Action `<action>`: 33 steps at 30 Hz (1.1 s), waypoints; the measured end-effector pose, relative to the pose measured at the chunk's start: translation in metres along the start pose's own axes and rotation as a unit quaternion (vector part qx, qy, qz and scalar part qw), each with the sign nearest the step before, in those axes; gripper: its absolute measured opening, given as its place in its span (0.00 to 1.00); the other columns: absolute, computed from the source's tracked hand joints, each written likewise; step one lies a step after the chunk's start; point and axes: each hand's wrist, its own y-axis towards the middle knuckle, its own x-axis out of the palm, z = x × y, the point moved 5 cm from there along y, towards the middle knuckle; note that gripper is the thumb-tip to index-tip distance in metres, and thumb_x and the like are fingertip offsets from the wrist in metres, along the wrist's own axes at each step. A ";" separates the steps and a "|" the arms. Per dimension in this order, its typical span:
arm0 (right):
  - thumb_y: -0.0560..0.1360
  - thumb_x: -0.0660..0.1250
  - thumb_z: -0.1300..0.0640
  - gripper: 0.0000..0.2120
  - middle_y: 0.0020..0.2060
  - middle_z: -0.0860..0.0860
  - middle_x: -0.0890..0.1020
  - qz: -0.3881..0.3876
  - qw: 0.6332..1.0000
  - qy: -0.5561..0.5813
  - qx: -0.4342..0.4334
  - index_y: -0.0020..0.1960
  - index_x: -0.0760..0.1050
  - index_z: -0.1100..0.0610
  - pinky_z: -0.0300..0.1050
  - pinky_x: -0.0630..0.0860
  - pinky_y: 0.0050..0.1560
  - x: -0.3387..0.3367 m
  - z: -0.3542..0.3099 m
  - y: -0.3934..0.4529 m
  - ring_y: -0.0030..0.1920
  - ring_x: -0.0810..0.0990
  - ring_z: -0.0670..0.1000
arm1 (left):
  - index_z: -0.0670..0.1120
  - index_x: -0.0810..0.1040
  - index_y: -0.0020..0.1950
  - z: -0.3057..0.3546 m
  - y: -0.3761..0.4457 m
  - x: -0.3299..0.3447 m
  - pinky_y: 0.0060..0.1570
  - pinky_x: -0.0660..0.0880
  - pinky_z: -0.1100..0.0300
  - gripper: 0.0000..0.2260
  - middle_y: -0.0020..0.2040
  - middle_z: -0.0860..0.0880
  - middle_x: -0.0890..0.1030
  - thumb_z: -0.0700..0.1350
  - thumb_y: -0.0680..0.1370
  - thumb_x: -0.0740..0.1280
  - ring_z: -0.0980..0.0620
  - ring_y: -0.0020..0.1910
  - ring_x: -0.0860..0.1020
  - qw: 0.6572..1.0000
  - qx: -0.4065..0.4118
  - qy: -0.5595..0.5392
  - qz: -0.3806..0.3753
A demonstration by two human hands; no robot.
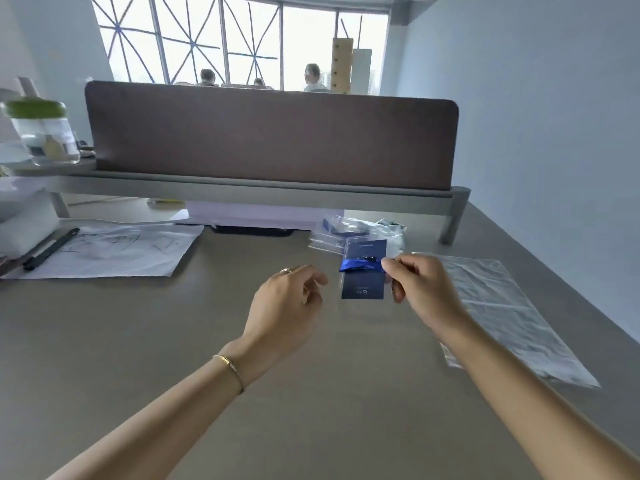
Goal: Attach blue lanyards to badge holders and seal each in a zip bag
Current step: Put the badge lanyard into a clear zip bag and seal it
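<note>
Badge holder (363, 270), dark blue with a clear sleeve around it, hangs just above the surface (173, 341) at centre right; a blue lanyard (360, 264) lies bundled across its middle, and we judge the two already joined, though the clip itself is too small to make out; the sleeve may be a zip bag with the pair inside it, but we cannot tell, nor whether any seal is pressed closed. Our right hand (420, 285) pinches the holder's right edge, at the lanyard's end, between thumb and curled fingers (391, 268); our left hand (287, 299) hovers just to the left of it, fingers loosely curled, holding nothing and not touching the holder. We judge this unit to be at the bagging or sealing step. Just behind the holder, a heap of clear packets (356, 230) rests on the surface, blue showing inside some; whether these are finished units or stock, we cannot say. To the right lies a large crumpled clear plastic bag (502, 306), flat, with nothing visible inside. Far left, a sheet of paper (114, 251) with a black pen (52, 249); on the shelf (242, 192) above, a clear jar with a green lid (41, 133).
</note>
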 end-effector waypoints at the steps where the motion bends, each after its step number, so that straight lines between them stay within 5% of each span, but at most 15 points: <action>1: 0.80 0.65 0.57 0.20 0.23 0.57 0.74 0.016 1.000 0.000 0.003 0.35 0.74 0.71 0.33 0.65 0.30 -0.015 0.002 -0.007 0.25 0.69 0.47 | 0.57 0.80 0.50 0.011 -0.001 0.009 0.42 0.72 0.62 0.11 0.40 0.58 0.79 0.42 0.75 0.63 0.60 0.42 0.75 1.000 0.011 -0.008 -0.012; 6: 0.80 0.65 0.56 0.20 0.21 0.52 0.73 0.104 0.993 0.011 0.048 0.31 0.75 0.62 0.40 0.68 0.34 -0.088 0.022 -0.044 0.26 0.70 0.50 | 0.55 0.80 0.51 0.062 -0.010 0.054 0.44 0.73 0.61 0.12 0.42 0.59 0.78 0.41 0.75 0.63 0.59 0.43 0.75 0.994 0.075 -0.032 -0.074; 9: 0.80 0.65 0.57 0.19 0.20 0.52 0.73 0.152 0.985 0.025 0.082 0.34 0.75 0.67 0.46 0.69 0.38 -0.127 0.036 -0.070 0.25 0.71 0.50 | 0.56 0.81 0.50 0.090 -0.019 0.080 0.46 0.74 0.61 0.12 0.43 0.58 0.79 0.42 0.75 0.63 0.58 0.44 0.76 0.986 0.116 -0.036 -0.111; 15: 0.79 0.66 0.59 0.17 0.23 0.54 0.72 0.255 0.950 0.083 0.158 0.32 0.74 0.60 0.46 0.67 0.37 -0.181 0.064 -0.122 0.23 0.69 0.49 | 0.55 0.80 0.52 0.138 -0.032 0.122 0.50 0.74 0.59 0.06 0.49 0.58 0.79 0.49 0.77 0.66 0.56 0.50 0.78 0.968 0.178 -0.039 -0.172; 21: 0.79 0.65 0.62 0.11 0.24 0.53 0.74 0.308 0.919 0.128 0.210 0.38 0.76 0.63 0.43 0.70 0.32 -0.206 0.082 -0.154 0.25 0.69 0.51 | 0.57 0.79 0.57 0.160 -0.035 0.151 0.51 0.74 0.58 0.13 0.53 0.57 0.78 0.59 0.75 0.69 0.55 0.52 0.77 0.957 0.197 0.028 -0.212; 27: 0.78 0.65 0.63 0.11 0.30 0.54 0.80 0.312 0.901 0.168 0.252 0.37 0.77 0.57 0.46 0.70 0.34 -0.206 0.089 -0.168 0.32 0.78 0.54 | 0.53 0.83 0.49 0.158 -0.029 0.160 0.44 0.74 0.59 0.07 0.48 0.55 0.82 0.50 0.77 0.66 0.50 0.47 0.80 0.967 0.173 0.033 -0.185; 33: 0.77 0.65 0.64 0.11 0.29 0.55 0.79 0.223 0.918 0.164 0.283 0.36 0.77 0.59 0.42 0.68 0.29 -0.196 0.082 -0.163 0.27 0.78 0.52 | 0.51 0.81 0.45 0.154 -0.026 0.163 0.42 0.76 0.58 0.04 0.38 0.57 0.79 0.49 0.77 0.67 0.51 0.41 0.80 0.976 0.142 -0.018 -0.162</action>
